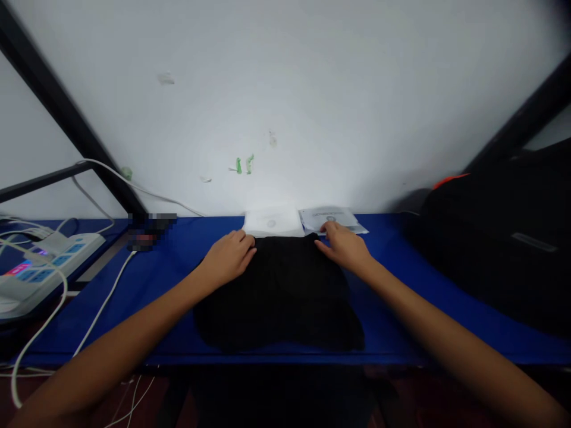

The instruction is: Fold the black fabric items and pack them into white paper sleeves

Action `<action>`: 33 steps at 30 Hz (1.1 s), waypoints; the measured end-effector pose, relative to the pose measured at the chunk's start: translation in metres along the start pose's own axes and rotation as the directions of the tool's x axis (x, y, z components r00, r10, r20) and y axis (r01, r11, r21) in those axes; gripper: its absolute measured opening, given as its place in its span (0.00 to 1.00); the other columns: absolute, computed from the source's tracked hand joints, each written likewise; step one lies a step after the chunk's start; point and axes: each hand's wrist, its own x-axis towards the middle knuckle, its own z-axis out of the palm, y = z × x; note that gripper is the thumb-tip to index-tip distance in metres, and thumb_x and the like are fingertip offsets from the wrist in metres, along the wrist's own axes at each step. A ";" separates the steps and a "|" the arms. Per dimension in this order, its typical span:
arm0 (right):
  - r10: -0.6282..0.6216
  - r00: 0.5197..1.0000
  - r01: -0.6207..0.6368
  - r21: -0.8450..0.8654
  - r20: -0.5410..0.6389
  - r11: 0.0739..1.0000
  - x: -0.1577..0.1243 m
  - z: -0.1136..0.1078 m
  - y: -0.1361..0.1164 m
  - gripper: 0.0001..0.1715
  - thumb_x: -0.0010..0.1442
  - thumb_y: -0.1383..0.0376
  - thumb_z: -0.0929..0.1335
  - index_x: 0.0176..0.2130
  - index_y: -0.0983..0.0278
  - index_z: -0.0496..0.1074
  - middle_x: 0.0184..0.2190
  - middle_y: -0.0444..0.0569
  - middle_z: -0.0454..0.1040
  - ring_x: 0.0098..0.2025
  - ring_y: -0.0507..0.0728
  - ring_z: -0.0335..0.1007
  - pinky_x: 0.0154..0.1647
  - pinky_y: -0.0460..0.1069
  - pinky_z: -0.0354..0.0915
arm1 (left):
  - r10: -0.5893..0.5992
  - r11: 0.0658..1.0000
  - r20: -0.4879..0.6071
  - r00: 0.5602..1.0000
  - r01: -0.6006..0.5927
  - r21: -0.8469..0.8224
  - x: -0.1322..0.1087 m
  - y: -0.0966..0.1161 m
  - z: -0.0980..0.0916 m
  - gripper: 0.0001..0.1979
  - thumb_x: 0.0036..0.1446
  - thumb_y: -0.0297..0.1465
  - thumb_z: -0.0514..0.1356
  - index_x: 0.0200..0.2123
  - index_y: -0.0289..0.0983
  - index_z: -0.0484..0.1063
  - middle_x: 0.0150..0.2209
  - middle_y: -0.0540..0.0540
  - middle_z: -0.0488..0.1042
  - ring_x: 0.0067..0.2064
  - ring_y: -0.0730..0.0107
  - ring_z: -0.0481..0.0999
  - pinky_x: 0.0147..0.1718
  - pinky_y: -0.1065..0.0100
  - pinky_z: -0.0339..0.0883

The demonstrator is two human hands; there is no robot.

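Note:
A black cloth (281, 291), which looks like a folded garment, lies spread on the blue table in front of me. My left hand (229, 255) rests on its upper left edge, fingers bent and thumb apart from them. At the upper right corner is my right hand (345, 241), its thumb at the cloth and its fingers spread towards a clear packet (328, 217) with grey print. Beside that packet, a white packet or sheet (273, 221) lies behind the cloth's far edge. Neither hand visibly grips anything.
The blue table (388, 285) runs along a white wall (312, 107). A large black bag-like item (495, 249) stands at the right. On the left are a power strip (57, 261), white cables (104, 303) and a blurred dark object (149, 232). Dark frame bars slant at both sides.

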 end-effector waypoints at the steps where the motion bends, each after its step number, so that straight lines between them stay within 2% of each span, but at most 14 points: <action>1: -0.063 0.997 0.063 0.003 -0.038 0.998 -0.007 -0.004 -0.002 0.16 0.64 0.58 0.64 0.47 0.65 0.66 0.42 0.58 0.73 0.45 0.65 0.70 0.37 0.54 0.64 | 0.021 1.000 0.025 0.999 -0.021 -0.023 -0.008 0.002 -0.001 0.10 0.66 0.34 0.52 0.41 0.35 0.69 0.38 0.42 0.71 0.40 0.60 0.71 0.39 0.62 0.65; 3: -0.260 0.963 0.263 0.028 -0.074 0.964 -0.021 -0.011 -0.007 0.15 0.66 0.58 0.62 0.46 0.65 0.67 0.43 0.58 0.72 0.47 0.64 0.68 0.44 0.55 0.65 | 0.029 0.997 0.091 0.995 -0.022 -0.068 -0.022 0.002 -0.001 0.12 0.65 0.39 0.55 0.41 0.35 0.69 0.38 0.42 0.71 0.40 0.59 0.71 0.39 0.62 0.66; 5: -0.455 0.890 0.456 0.070 -0.029 0.887 -0.033 -0.012 -0.012 0.16 0.67 0.56 0.62 0.45 0.65 0.68 0.41 0.56 0.72 0.44 0.61 0.68 0.46 0.55 0.65 | 0.022 0.993 0.147 0.989 -0.004 -0.118 -0.032 -0.002 0.001 0.15 0.65 0.42 0.55 0.42 0.35 0.69 0.40 0.42 0.72 0.42 0.57 0.73 0.40 0.60 0.67; 8: -0.564 0.822 0.557 0.098 0.074 0.825 -0.045 -0.006 -0.015 0.18 0.67 0.54 0.63 0.44 0.66 0.69 0.40 0.55 0.72 0.42 0.60 0.69 0.45 0.55 0.66 | 0.033 0.978 0.185 0.982 0.006 -0.208 -0.040 -0.009 0.004 0.17 0.65 0.44 0.55 0.45 0.36 0.69 0.43 0.42 0.74 0.44 0.58 0.74 0.43 0.61 0.67; 12: -0.555 0.830 0.550 0.084 0.058 0.831 -0.050 -0.004 -0.018 0.13 0.66 0.58 0.65 0.41 0.66 0.69 0.37 0.54 0.71 0.39 0.59 0.67 0.42 0.54 0.66 | 0.043 0.969 0.202 0.978 0.009 -0.247 -0.042 -0.014 -0.003 0.09 0.64 0.36 0.54 0.41 0.37 0.69 0.40 0.44 0.74 0.42 0.60 0.74 0.41 0.62 0.66; 17: -0.566 0.822 0.548 0.180 0.061 0.817 -0.067 -0.035 -0.021 0.07 0.67 0.66 0.62 0.38 0.65 0.68 0.35 0.51 0.69 0.36 0.57 0.64 0.37 0.50 0.62 | 0.071 0.945 0.143 0.987 -0.020 -0.327 -0.054 -0.006 -0.037 0.08 0.64 0.33 0.51 0.37 0.37 0.68 0.35 0.46 0.72 0.38 0.64 0.71 0.37 0.64 0.64; 19: -0.556 0.816 0.496 0.300 0.159 0.815 -0.082 -0.050 -0.021 0.04 0.65 0.66 0.64 0.38 0.64 0.68 0.34 0.49 0.70 0.36 0.55 0.65 0.35 0.49 0.61 | 0.132 0.908 0.197 0.971 -0.039 -0.416 -0.065 0.001 -0.055 0.06 0.63 0.33 0.53 0.36 0.38 0.68 0.34 0.49 0.72 0.35 0.68 0.71 0.34 0.67 0.63; 21: -0.536 0.780 0.396 0.409 0.323 0.822 -0.097 -0.060 -0.021 0.03 0.60 0.66 0.69 0.36 0.63 0.69 0.34 0.46 0.71 0.35 0.54 0.67 0.34 0.48 0.60 | 0.193 0.867 0.331 0.924 -0.002 -0.498 -0.075 0.009 -0.068 0.04 0.60 0.33 0.57 0.36 0.39 0.69 0.33 0.51 0.72 0.33 0.70 0.71 0.32 0.70 0.63; 23: -0.512 0.723 0.290 0.469 0.463 0.834 -0.108 -0.063 -0.021 0.08 0.54 0.65 0.73 0.35 0.62 0.71 0.33 0.44 0.73 0.34 0.54 0.69 0.34 0.47 0.60 | 0.235 0.836 0.454 0.859 0.060 -0.546 -0.081 0.015 -0.073 0.06 0.57 0.34 0.61 0.39 0.41 0.70 0.35 0.52 0.74 0.34 0.71 0.73 0.31 0.71 0.63; 25: -0.496 0.690 0.214 0.506 0.527 0.835 -0.109 -0.062 -0.019 0.10 0.54 0.61 0.73 0.36 0.63 0.72 0.33 0.45 0.74 0.33 0.54 0.69 0.32 0.47 0.60 | 0.211 0.838 0.496 0.842 0.105 -0.536 -0.081 0.018 -0.070 0.08 0.59 0.36 0.60 0.41 0.42 0.71 0.36 0.52 0.74 0.35 0.70 0.74 0.32 0.71 0.65; 27: -0.495 0.707 0.187 0.542 0.504 0.819 -0.098 -0.058 -0.012 0.12 0.59 0.56 0.70 0.37 0.63 0.72 0.31 0.46 0.74 0.32 0.53 0.69 0.31 0.47 0.61 | 0.101 0.889 0.454 0.885 0.125 -0.441 -0.076 0.015 -0.060 0.09 0.64 0.37 0.54 0.42 0.41 0.70 0.36 0.50 0.74 0.36 0.67 0.75 0.33 0.68 0.65; 30: -0.435 0.825 0.246 0.464 0.360 0.851 -0.062 -0.046 0.011 0.16 0.67 0.55 0.61 0.37 0.63 0.71 0.28 0.46 0.72 0.29 0.53 0.67 0.31 0.48 0.63 | -0.051 0.966 0.326 0.944 0.129 -0.223 -0.069 0.004 -0.042 0.13 0.64 0.40 0.53 0.43 0.38 0.70 0.39 0.44 0.74 0.41 0.59 0.75 0.38 0.62 0.67; 32: -0.341 0.910 0.301 0.187 0.237 0.935 -0.032 -0.034 0.030 0.13 0.67 0.63 0.59 0.40 0.63 0.70 0.34 0.49 0.75 0.33 0.54 0.70 0.36 0.49 0.65 | -0.072 0.983 0.288 0.955 0.117 -0.144 -0.069 -0.003 -0.031 0.18 0.61 0.44 0.56 0.46 0.37 0.70 0.44 0.40 0.74 0.46 0.53 0.74 0.44 0.56 0.68; 33: -0.290 0.943 0.296 -0.011 0.166 0.955 -0.017 -0.027 0.040 0.11 0.64 0.66 0.60 0.43 0.63 0.70 0.40 0.52 0.75 0.40 0.56 0.71 0.41 0.49 0.65 | -0.069 0.986 0.281 0.957 0.109 -0.129 -0.071 -0.005 -0.026 0.23 0.60 0.48 0.57 0.49 0.36 0.70 0.48 0.38 0.73 0.49 0.51 0.73 0.47 0.54 0.67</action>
